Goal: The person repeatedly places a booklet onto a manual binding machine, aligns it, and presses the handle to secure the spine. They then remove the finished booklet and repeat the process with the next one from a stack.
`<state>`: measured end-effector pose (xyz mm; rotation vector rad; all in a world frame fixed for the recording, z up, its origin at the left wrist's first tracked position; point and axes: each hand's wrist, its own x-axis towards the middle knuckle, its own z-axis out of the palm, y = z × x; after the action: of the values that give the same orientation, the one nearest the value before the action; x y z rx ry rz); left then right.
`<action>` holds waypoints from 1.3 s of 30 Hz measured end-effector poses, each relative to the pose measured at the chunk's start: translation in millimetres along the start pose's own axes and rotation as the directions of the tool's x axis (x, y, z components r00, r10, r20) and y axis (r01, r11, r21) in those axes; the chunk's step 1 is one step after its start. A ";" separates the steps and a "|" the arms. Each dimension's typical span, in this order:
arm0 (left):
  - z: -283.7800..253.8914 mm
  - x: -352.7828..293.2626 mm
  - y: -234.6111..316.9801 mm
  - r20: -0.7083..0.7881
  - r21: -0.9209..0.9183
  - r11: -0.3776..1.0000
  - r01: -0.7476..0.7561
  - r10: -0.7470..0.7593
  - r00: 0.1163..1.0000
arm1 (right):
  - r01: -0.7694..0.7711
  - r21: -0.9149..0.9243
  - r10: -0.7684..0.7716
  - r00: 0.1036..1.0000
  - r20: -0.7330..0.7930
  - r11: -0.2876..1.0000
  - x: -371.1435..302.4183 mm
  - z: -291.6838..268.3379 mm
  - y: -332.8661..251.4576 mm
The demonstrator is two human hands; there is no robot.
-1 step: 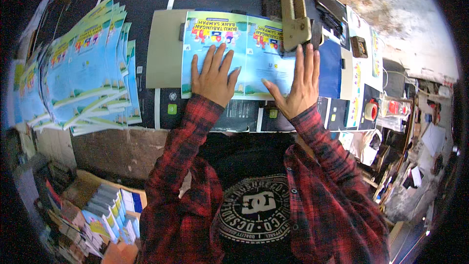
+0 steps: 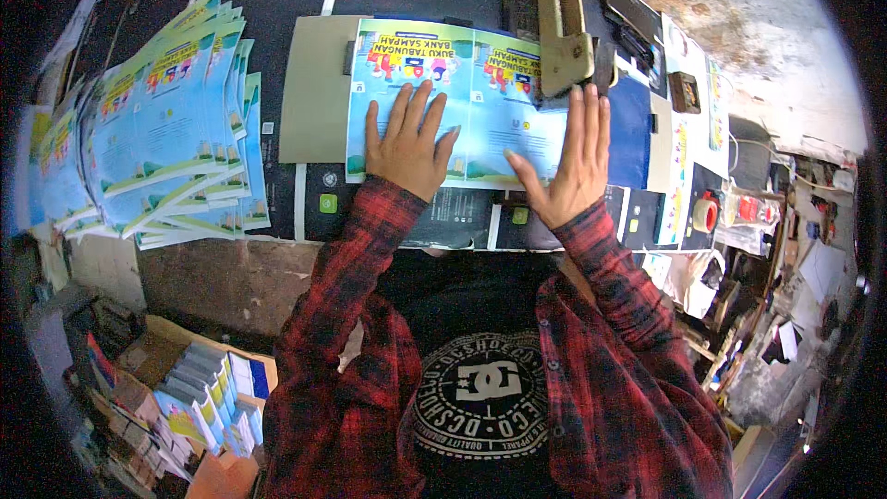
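A printed blue and green booklet cover sheet (image 2: 504, 143), with colourful figures near its far edge, lies open and flat across a grey-beige board (image 2: 314, 97). My left hand (image 2: 409, 143) rests palm down on its left half, fingers spread. My right hand (image 2: 568, 162) lies along the sheet's right edge, its fingers stretched forward and its thumb out to the left. Just beyond the right fingertips, the head of a long beige metal arm, like a long-arm stapler (image 2: 562, 32), comes down over the sheet's far right corner. Neither hand holds anything.
Many matching cover sheets (image 2: 171, 129) lie fanned at the left of the table. A blue panel (image 2: 630, 129) shows right of my right hand. Further right are a red tape roll (image 2: 705, 212) and a small dark block (image 2: 684, 92). Bound booklets (image 2: 208, 397) stand low at the left.
The whole view has shifted very slightly. Both hands stay in the same places on the cover sheet.
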<state>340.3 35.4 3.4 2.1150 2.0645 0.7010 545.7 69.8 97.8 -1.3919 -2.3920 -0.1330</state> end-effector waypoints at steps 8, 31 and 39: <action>-16.6 -7.0 -7.6 0.144 0.124 0.988 -0.095 0.077 0.987 | -0.213 0.712 -0.040 0.946 0.320 0.669 58.8 -87.6 40.6; -391.6 -101.3 -196.4 -0.801 0.498 0.778 0.384 0.242 0.548 | -0.772 0.634 0.799 0.408 0.441 0.045 -178.2 -51.9 293.4; -288.4 -221.2 -407.7 -0.171 0.379 0.907 0.184 -0.127 0.977 | -0.758 0.309 0.767 0.631 0.121 0.575 -159.7 -11.6 311.0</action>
<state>-141.4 -218.3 47.2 2.0997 2.6081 0.4556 885.8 93.8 19.4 -2.0697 -1.4664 0.4646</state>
